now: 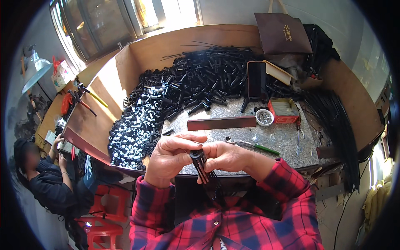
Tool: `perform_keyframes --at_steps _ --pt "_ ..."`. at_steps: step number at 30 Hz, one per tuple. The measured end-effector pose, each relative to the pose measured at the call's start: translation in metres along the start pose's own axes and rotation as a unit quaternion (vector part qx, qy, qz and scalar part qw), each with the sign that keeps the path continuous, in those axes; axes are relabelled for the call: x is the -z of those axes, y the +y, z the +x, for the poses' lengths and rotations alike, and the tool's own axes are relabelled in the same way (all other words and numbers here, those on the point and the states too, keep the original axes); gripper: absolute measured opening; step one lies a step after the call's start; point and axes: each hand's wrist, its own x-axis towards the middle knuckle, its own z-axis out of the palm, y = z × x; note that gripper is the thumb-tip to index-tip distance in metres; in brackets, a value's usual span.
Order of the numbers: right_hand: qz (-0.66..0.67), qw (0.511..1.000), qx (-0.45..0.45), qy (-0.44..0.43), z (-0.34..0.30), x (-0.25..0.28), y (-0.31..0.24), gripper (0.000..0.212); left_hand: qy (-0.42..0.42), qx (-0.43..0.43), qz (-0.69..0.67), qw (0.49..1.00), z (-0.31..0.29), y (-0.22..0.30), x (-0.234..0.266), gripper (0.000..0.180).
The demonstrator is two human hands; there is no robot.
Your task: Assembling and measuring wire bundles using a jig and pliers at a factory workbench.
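Note:
In front of my chest, above the near edge of the bench, both hands are closed on a black tubular hub (195,154) with a bundle of thin black rods (202,170) hanging down from it. My left hand (168,160) grips the hub from the left, thumb against its side and index finger over its top. From the right, my right hand (229,157) pinches near the upper ends of the rods, fingertips meeting those of the left. Whatever tiny part lies between the fingertips is too small to make out. Pliers with a green handle (266,148) lie just beyond my right hand.
Black tubular parts (208,81) heap at the back; shiny ones (135,135) lie left. A dark red bar (221,123), white cup (264,118), red box (284,118) and phone (256,81) sit mid-bench. Long black rods (339,125) overhang right. A co-worker (54,179) sits left.

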Motion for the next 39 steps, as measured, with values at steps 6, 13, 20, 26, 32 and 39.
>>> perform_keyframes --at_steps 6,13,20,26,32,39 --pt "-0.037 0.999 -0.012 0.003 0.001 -0.005 -0.005 0.018 -0.014 -0.026 0.036 0.999 0.008 0.002 -0.005 0.036" --pt "-0.317 0.905 0.124 0.256 0.0 -0.017 -0.003 0.016 0.193 0.061 0.199 0.959 0.003 0.023 -0.03 0.049" --pt "-0.476 0.809 0.249 0.237 0.013 -0.038 -0.002 0.027 0.245 0.003 0.516 0.821 -0.011 0.023 -0.035 0.033" --pt "-0.346 0.891 0.177 0.233 0.019 -0.028 0.011 0.022 0.182 -0.04 0.606 0.773 -0.018 0.03 -0.032 0.027" --pt "-0.427 0.86 0.161 0.228 0.022 -0.034 0.012 0.025 0.122 -0.021 0.557 0.821 -0.031 0.032 -0.022 0.024" --pt "-0.502 0.802 0.193 0.26 0.035 -0.027 0.037 0.018 0.253 -0.051 0.606 0.753 -0.041 -0.007 -0.04 0.025"
